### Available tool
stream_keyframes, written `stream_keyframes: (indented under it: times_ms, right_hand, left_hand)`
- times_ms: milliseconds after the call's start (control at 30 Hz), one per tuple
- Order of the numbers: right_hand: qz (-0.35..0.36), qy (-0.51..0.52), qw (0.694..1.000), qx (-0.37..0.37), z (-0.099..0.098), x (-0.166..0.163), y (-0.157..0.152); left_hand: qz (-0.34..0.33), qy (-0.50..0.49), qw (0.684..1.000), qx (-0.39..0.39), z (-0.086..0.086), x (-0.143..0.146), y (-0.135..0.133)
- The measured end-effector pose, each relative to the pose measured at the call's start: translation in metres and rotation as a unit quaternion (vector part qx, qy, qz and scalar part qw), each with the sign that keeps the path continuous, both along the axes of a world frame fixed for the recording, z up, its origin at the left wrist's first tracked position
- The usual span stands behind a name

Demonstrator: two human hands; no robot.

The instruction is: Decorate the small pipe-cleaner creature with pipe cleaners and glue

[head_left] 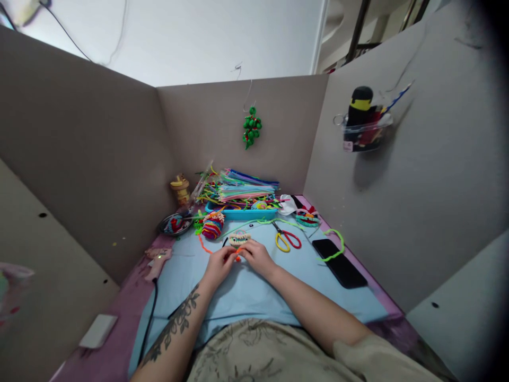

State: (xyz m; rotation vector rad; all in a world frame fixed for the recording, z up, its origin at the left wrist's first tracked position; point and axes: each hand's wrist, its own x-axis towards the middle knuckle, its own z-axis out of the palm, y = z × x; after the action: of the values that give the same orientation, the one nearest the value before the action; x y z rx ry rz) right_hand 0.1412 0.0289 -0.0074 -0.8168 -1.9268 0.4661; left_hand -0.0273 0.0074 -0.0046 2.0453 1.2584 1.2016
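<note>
Both hands meet over the blue cloth (pixel 262 297) at the middle of the table. Fingertips of my left hand (pixel 221 263) and my right hand (pixel 257 258) pinch an orange pipe cleaner (pixel 237 259), which shows as a small bent piece between and below them. Just beyond the fingers lies a cream-coloured piece with a toothed edge (pixel 238 239); its kind is unclear. A longer orange strand (pixel 203 245) curves away to the left of my left hand. Right of my right hand lie scissors (pixel 287 239) with one yellow and one red handle.
A blue tray (pixel 242 215) heaped with pipe cleaners stands at the back. To the left are a striped bundle (pixel 213 225), a dark bowl (pixel 175 225) and a glue gun (pixel 158 263) with its cord. A phone (pixel 338 263) lies right, under a green strand (pixel 337 249). Grey panels enclose the table.
</note>
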Motion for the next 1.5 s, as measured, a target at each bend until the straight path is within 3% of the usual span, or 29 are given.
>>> stream_keyframes:
  times_ms: [233, 767, 867, 933, 1000, 1100, 1167, 1233, 1333, 1500]
  right_hand:
    - [-0.018, 0.017, 1.000, -0.007, 0.002, -0.001, -0.002]
    - [-0.003, 0.017, 1.000, 0.018, 0.003, -0.004, -0.005]
    - [0.004, 0.015, 1.000, 0.020, 0.006, -0.004, -0.004]
    - [-0.015, 0.020, 1.000, 0.018, 0.008, 0.001, 0.001]
    - [-0.080, 0.035, 0.996, 0.003, 0.009, 0.014, 0.011]
    - [-0.217, 0.006, 0.975, -0.042, 0.008, 0.044, 0.030]
    - [-0.287, -0.103, 0.948, -0.093, 0.006, 0.066, 0.041]
    - [-0.345, -0.214, 0.900, -0.158, 0.005, 0.082, 0.047]
    - [-0.373, -0.304, 0.848, -0.224, 0.004, 0.094, 0.048]
    - [-0.381, -0.331, 0.824, -0.256, 0.006, 0.094, 0.048]
  left_hand:
    - [0.061, -0.017, 0.998, 0.023, -0.001, -0.003, 0.003]
    - [-0.004, 0.002, 1.000, 0.004, 0.003, 0.002, -0.002]
    - [0.022, 0.024, 0.999, 0.031, 0.002, 0.000, -0.001]
    - [0.055, 0.045, 0.996, 0.052, -0.001, -0.003, 0.002]
    - [0.079, 0.075, 0.992, 0.062, -0.003, -0.008, 0.006]
    - [0.118, 0.145, 0.980, 0.061, -0.005, -0.014, 0.010]
    - [0.152, 0.198, 0.967, 0.045, -0.005, -0.016, 0.011]
    - [0.179, 0.238, 0.955, 0.013, -0.004, -0.016, 0.010]
    - [0.179, 0.270, 0.946, -0.033, -0.004, -0.016, 0.010]
    - [0.159, 0.276, 0.946, -0.062, -0.006, -0.016, 0.011]
